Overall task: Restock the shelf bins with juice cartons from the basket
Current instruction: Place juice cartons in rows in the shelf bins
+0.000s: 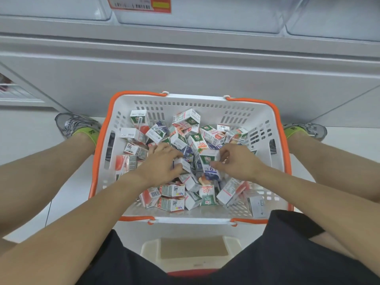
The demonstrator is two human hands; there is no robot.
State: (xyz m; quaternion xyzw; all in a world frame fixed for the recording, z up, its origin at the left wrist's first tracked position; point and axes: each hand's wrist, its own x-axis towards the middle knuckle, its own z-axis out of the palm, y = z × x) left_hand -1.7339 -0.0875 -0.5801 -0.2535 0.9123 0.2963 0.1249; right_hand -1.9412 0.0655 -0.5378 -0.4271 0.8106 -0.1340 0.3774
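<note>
Head view, looking down on a white slotted basket [205,99] with orange rim and handles, standing on the floor between the person's two feet. Inside the basket lies a loose heap of small juice cartons [174,192], tumbled at every angle: white boxes printed with green panels, red and orange fruit pictures, barcodes and "100%" lettering, some with dark blue-purple faces. Left hand [162,161], at the middle of the basket, reaches palm-down into the heap with fingers curled round a small white carton [182,164] pinched against the thumb. Right hand [236,161], just right of the basket's middle, holds a blueberry carton [209,163], green-topped with a blue lower face, thumb on its near side and fingers curled over its far edge; this carton stands nearly upright above the heap. Beyond the basket's far wall rises a pale grey shelf front, and above it sit clear plastic shelf bins [205,17], one bearing an orange price label [139,4]. Nearer than the basket, between the knees, is a cream plastic stool [193,249].
</note>
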